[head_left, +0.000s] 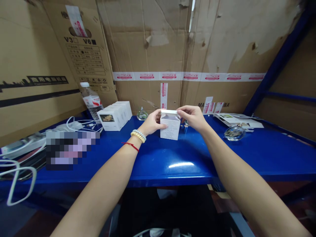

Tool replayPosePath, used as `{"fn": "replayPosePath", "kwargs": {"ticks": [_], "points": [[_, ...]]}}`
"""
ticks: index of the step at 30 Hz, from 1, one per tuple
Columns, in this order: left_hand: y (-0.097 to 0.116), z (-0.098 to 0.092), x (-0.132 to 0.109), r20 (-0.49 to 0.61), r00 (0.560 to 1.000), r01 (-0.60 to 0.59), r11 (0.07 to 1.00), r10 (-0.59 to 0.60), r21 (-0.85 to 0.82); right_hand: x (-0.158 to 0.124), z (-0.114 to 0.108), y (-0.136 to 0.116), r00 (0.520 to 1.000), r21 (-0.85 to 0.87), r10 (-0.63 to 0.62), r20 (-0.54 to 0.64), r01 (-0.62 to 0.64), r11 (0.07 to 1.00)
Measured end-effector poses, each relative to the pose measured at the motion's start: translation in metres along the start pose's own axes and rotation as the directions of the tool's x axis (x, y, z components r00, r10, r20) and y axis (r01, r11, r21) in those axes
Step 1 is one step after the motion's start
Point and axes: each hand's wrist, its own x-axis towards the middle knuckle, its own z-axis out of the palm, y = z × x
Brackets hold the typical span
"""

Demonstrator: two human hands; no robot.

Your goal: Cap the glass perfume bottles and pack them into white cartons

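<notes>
A small white carton (170,129) with fine print stands upright on the blue table, its top flap raised a little. My left hand (153,123) grips the carton's left side, thumb across the printed front. The fingers of my right hand (193,116) pinch the flap at the top right corner. Behind the right hand, a small shiny piece (186,124) is partly hidden. A round glass bottle (142,114) with a pointed stopper stands behind the left hand. Another glass bottle (234,132) is to the right of the right hand.
Several white boxes (110,120) stand in a row at the left, beside a water bottle (92,101). White cables (18,168) lie at the far left and hang over the edge. Flat printed card sheets (240,121) lie at the back right. Cardboard (148,42) walls the back.
</notes>
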Motion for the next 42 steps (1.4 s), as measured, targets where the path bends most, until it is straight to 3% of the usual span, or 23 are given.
{"fn": "replayPosePath", "kwargs": {"ticks": [3,6,9,13,16,21,26,30,33,36,42], "points": [[-0.002,0.002,0.000,-0.013,1.000,-0.001,1.000,0.001,-0.013,0.005,0.001,0.004,0.990,0.064,0.072,-0.120,-0.065,0.996],[-0.006,0.002,0.000,-0.076,0.993,-0.080,0.994,0.085,0.070,0.008,0.001,0.008,0.967,0.036,0.098,-0.236,-0.092,0.995],[-0.008,-0.002,0.001,-0.098,0.982,-0.132,0.959,0.161,0.249,0.008,-0.003,0.010,0.947,-0.095,0.056,-0.317,-0.091,0.991],[-0.009,-0.006,0.001,-0.140,0.975,-0.102,0.911,0.171,0.400,0.005,-0.009,0.009,0.922,-0.327,-0.070,-0.380,-0.063,0.943],[-0.011,-0.007,0.001,-0.160,0.977,-0.073,0.926,0.141,0.372,0.005,-0.012,0.008,0.913,-0.380,-0.093,-0.397,-0.071,0.922],[-0.018,-0.009,0.004,-0.121,0.991,-0.041,0.986,0.061,0.162,0.008,-0.020,0.011,0.896,-0.366,-0.065,-0.439,-0.112,0.924],[-0.024,-0.012,0.008,-0.115,0.993,-0.007,0.996,0.018,0.094,0.008,-0.020,0.015,0.931,-0.388,-0.033,-0.364,-0.119,0.914],[-0.026,-0.009,0.009,-0.113,0.993,-0.026,0.994,0.037,0.106,0.003,-0.007,0.015,0.985,-0.462,-0.083,-0.150,0.004,0.887],[-0.024,-0.007,0.009,-0.118,0.991,-0.055,0.991,0.069,0.118,0.002,-0.002,0.015,0.995,-0.575,-0.097,-0.034,0.060,0.816],[-0.021,-0.008,0.007,-0.115,0.989,-0.074,0.988,0.090,0.135,0.003,-0.005,0.017,0.997,-0.623,-0.054,-0.046,0.014,0.782],[-0.014,-0.010,0.004,-0.137,0.980,-0.128,0.984,0.145,0.123,0.005,-0.011,0.018,0.995,-0.584,-0.075,-0.071,0.019,0.812]]}}
